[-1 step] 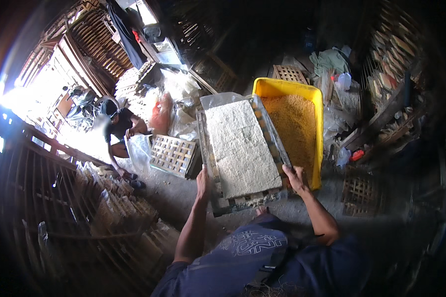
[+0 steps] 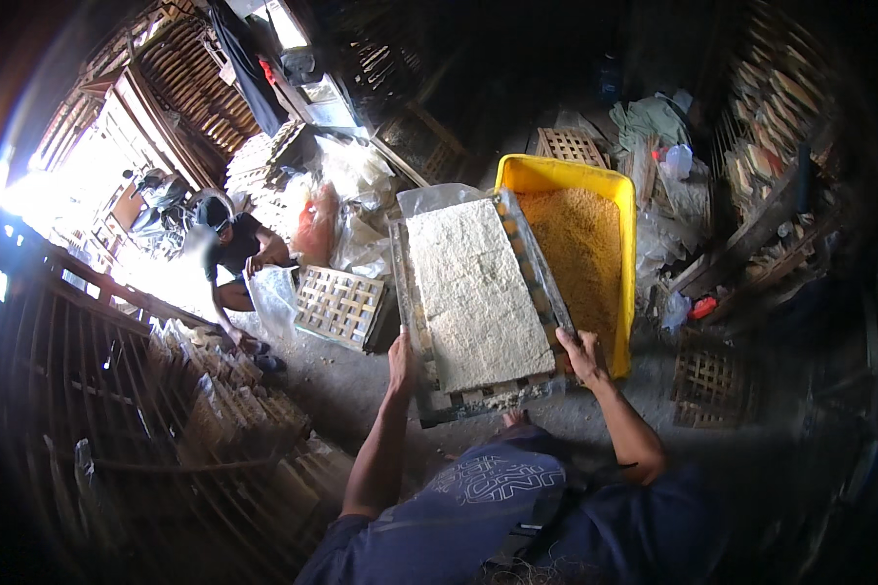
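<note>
Both my hands carry a slatted tray [image 2: 561,303] lined with clear plastic, bearing a white, crumbly slab [image 2: 470,283] with cracks across it. My left hand [image 2: 398,359] is closed on the tray's lower left side; my right hand [image 2: 582,353] grips its right side, fingers wrapped round the edge. Loose white crumbs lie along the tray's bottom edge. Just behind and right of the tray is a yellow tub [image 2: 624,253] holding orange-yellow granular material, partly hidden by the tray.
A crouching co-worker [image 2: 234,244] at left handles a plastic sheet [image 2: 271,302] beside a woven lattice tray [image 2: 337,304]. Slatted racks [image 2: 107,409] line the lower left. Plastic bags [image 2: 351,185] lie behind. Stacked boards [image 2: 771,88] and another lattice tray [image 2: 707,380] stand right. My bare foot is below the tray.
</note>
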The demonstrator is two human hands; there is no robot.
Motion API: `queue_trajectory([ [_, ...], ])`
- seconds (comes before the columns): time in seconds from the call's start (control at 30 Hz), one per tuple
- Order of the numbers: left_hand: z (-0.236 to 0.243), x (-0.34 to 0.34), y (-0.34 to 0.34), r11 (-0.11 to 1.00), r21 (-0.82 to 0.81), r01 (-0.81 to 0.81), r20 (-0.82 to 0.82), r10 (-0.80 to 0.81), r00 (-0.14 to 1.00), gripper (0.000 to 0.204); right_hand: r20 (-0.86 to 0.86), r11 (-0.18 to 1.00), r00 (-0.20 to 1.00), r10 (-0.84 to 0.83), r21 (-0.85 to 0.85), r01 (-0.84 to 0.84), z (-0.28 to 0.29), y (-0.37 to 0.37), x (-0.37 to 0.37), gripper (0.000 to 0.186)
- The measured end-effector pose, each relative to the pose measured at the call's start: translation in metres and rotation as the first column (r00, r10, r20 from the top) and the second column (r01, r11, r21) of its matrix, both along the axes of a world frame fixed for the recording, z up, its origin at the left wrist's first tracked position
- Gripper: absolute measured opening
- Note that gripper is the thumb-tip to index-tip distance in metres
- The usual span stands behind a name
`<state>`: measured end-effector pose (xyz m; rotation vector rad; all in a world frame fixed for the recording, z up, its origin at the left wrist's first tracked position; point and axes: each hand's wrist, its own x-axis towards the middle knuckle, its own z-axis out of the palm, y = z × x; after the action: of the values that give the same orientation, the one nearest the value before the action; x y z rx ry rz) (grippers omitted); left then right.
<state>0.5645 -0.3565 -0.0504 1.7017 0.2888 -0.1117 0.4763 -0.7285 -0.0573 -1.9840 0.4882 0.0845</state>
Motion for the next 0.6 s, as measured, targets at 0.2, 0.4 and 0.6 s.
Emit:
queue_trajectory([
  [0.2, -0.044, 0.027, -0.035, 0.986, -0.140, -0.096, -0.081, 0.085, 0.993, 0.047, -0.231, 0.989, 0.966, 0.117, 0.113, -0.093, -0.028, -0.044, 0.039, 0.103],
  [0.4, -0.027, 0.026, -0.042, 0.933, -0.314, -0.175, -0.265, 0.091, 0.960, 0.053, -0.182, 0.969, 0.963, 0.199, 0.182, -0.166, -0.052, -0.086, 0.124, 0.076],
  [0.6, -0.053, 0.003, -0.018, 0.950, -0.269, -0.155, -0.289, 0.074, 0.954, 0.065, 0.209, 0.995, 0.978, -0.005, 0.102, -0.016, -0.218, -0.150, 0.278, 0.055],
])
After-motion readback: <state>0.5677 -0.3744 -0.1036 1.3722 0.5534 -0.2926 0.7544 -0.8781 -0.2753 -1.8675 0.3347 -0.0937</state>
